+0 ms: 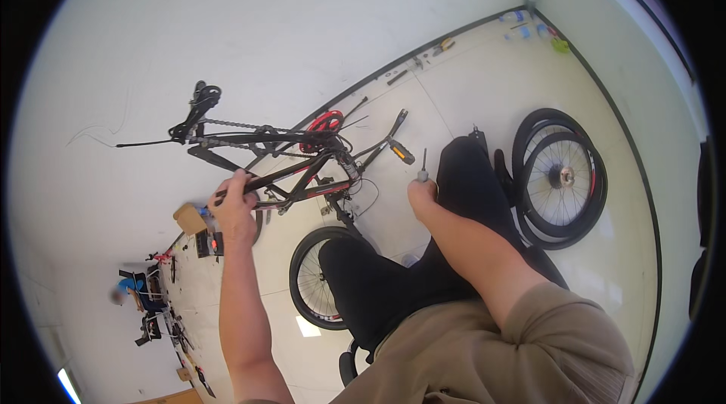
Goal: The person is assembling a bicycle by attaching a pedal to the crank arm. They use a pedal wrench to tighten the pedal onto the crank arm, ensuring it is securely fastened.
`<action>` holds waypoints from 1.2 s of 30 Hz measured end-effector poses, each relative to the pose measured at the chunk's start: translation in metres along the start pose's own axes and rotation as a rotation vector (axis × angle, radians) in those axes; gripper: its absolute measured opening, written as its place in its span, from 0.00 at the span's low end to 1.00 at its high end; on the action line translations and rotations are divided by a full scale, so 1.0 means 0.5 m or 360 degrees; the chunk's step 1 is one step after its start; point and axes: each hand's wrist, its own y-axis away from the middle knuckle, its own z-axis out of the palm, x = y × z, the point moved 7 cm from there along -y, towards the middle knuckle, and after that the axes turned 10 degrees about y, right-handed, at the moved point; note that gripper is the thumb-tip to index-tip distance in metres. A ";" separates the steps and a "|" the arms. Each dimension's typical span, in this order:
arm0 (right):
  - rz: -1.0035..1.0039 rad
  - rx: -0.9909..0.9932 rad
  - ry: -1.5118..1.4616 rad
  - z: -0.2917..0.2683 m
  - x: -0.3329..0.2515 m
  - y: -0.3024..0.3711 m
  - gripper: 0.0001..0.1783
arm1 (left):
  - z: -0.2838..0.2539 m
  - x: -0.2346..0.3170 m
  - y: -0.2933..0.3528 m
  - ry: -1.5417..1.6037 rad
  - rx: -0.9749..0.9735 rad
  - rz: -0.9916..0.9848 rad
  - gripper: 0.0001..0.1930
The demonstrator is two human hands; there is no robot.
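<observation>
A black bicycle frame (299,194) with red markings stands in front of me, tilted in this view. My left hand (234,209) is closed around the end of one of its tubes. A chain (234,125) runs from the rear derailleur (198,111) to a red chainring (324,130), and a pedal (401,151) with an orange reflector sits near the crank arm. My right hand (421,194), apart from the frame, is closed on a screwdriver (423,175) with a grey handle, its thin shaft pointing away from me. A wheel (293,283) lies below the frame, partly behind my left knee.
Two loose wheels (597,196) lie overlapped on the tiled floor at right. Tools (443,46) and plastic bottles (517,34) line the wall's foot. An opened cardboard box (190,219) is at left. Farther off, a person (133,284) in blue sits among bicycle parts.
</observation>
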 end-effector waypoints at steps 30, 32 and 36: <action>-0.0771 -0.0182 0.0346 -0.041 -0.203 -0.102 0.16 | -0.056 0.000 -0.094 0.0070 0.0333 0.0323 0.11; -0.0630 -0.0352 0.0379 -0.034 -0.189 -0.086 0.17 | -0.067 -0.007 -0.098 0.0058 0.0324 0.0302 0.12; -0.0314 -0.0592 0.0227 -0.024 -0.158 -0.077 0.17 | -0.074 -0.004 -0.096 0.0045 0.0268 0.0329 0.14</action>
